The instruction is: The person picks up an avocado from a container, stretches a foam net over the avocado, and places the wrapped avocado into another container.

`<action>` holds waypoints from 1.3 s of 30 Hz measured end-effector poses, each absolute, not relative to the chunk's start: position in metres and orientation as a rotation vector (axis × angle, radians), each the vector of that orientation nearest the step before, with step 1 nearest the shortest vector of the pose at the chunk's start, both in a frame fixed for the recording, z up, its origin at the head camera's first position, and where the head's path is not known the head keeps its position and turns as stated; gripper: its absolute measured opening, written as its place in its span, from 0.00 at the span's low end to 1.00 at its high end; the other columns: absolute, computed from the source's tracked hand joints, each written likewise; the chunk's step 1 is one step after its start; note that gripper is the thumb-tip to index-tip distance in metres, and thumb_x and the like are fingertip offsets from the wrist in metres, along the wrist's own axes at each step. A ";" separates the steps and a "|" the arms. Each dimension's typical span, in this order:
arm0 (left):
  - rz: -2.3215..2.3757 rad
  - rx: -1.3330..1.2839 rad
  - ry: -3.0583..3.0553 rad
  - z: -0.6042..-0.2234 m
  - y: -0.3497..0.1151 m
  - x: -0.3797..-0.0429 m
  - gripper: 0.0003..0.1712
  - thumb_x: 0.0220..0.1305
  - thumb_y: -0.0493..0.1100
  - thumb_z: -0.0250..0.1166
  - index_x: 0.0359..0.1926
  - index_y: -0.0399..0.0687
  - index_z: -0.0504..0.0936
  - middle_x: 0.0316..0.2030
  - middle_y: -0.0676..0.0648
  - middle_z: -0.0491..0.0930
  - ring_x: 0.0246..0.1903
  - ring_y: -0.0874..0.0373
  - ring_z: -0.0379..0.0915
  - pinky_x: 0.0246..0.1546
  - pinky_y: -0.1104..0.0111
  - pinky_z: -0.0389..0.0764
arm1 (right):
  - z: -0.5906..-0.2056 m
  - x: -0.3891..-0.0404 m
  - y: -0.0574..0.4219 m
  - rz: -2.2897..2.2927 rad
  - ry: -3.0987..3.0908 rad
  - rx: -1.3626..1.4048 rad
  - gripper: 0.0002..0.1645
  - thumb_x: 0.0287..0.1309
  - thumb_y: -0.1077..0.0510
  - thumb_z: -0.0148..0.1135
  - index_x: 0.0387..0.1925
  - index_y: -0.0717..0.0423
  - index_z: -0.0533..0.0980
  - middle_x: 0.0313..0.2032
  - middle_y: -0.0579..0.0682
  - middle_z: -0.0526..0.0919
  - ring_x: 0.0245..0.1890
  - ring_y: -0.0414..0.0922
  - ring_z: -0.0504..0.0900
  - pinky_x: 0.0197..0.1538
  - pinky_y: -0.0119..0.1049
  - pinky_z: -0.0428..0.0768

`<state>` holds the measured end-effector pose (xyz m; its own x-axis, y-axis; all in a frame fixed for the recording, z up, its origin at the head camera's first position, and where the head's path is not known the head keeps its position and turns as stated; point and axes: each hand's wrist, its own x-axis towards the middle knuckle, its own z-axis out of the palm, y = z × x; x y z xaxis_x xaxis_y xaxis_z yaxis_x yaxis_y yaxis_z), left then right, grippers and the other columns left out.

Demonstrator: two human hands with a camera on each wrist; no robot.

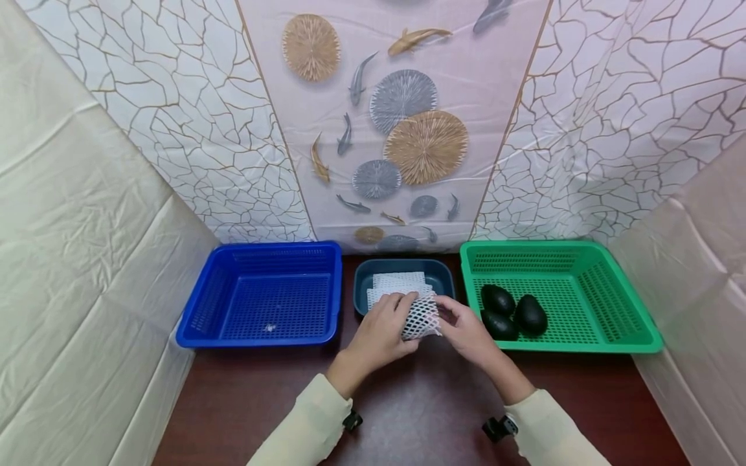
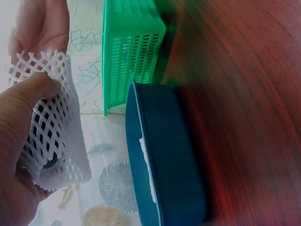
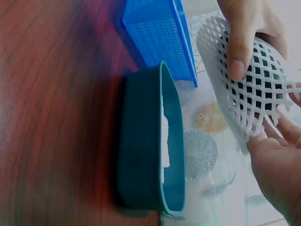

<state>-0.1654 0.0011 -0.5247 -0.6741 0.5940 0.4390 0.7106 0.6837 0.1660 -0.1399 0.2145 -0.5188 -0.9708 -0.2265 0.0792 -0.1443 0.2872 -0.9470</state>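
Note:
In the head view, my left hand (image 1: 381, 330) grips a white foam net sleeve (image 1: 421, 318) above the front of a small dark teal tray (image 1: 359, 294). Inside the mesh sits a dark avocado (image 2: 50, 163), showing through the holes; the left thumb presses on the net from outside. At the sleeve's right end, my right hand (image 1: 469, 333) pinches the net's edge with thumb and fingers, seen closer in the right wrist view. More flat white foam nets (image 1: 399, 279) lie in the tray, partly covered by the left hand.
To the right stands a green basket (image 1: 629, 304) with three dark avocados (image 1: 531, 316) in its left part. A blue basket (image 1: 201, 304) at the left has a small whitish scrap (image 1: 269, 328) on its bottom. Patterned cloth walls enclose the dark red wooden table (image 1: 419, 414).

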 end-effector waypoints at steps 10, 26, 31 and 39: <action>-0.846 -0.781 -2.677 -0.508 -0.028 -0.178 0.48 0.55 0.53 0.79 0.71 0.43 0.67 0.58 0.39 0.76 0.51 0.48 0.81 0.54 0.54 0.84 | -0.503 -0.140 0.215 -1.569 2.864 -0.506 0.19 0.73 0.59 0.61 0.63 0.51 0.77 0.58 0.49 0.81 0.53 0.45 0.83 0.48 0.36 0.84; -1.125 -0.242 -2.797 -0.495 -0.094 -0.208 0.46 0.57 0.58 0.76 0.69 0.42 0.69 0.56 0.40 0.80 0.49 0.45 0.80 0.47 0.50 0.83 | -0.518 -0.154 0.178 -1.022 3.019 -1.032 0.24 0.70 0.58 0.62 0.66 0.51 0.76 0.68 0.50 0.76 0.69 0.49 0.74 0.69 0.54 0.74; -1.168 -0.063 -2.817 -0.493 -0.116 -0.217 0.45 0.58 0.58 0.74 0.68 0.40 0.67 0.54 0.38 0.78 0.48 0.43 0.80 0.43 0.51 0.85 | -0.520 -0.159 0.158 -0.901 3.023 -1.234 0.27 0.67 0.61 0.64 0.67 0.53 0.75 0.69 0.51 0.75 0.68 0.49 0.75 0.67 0.50 0.76; -1.164 0.044 -2.900 -0.501 -0.147 -0.237 0.44 0.60 0.56 0.71 0.65 0.33 0.65 0.48 0.34 0.78 0.43 0.41 0.81 0.36 0.54 0.85 | -0.525 -0.169 0.127 -0.740 2.944 -1.399 0.30 0.71 0.58 0.61 0.72 0.52 0.71 0.75 0.49 0.68 0.72 0.46 0.71 0.71 0.46 0.73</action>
<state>-0.2371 -0.1474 -0.5008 -0.9995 -0.0323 0.0046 -0.0201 0.7221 0.6915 -0.1687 0.1270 -0.5253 -0.6332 -0.6856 0.3591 -0.7739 0.5562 -0.3028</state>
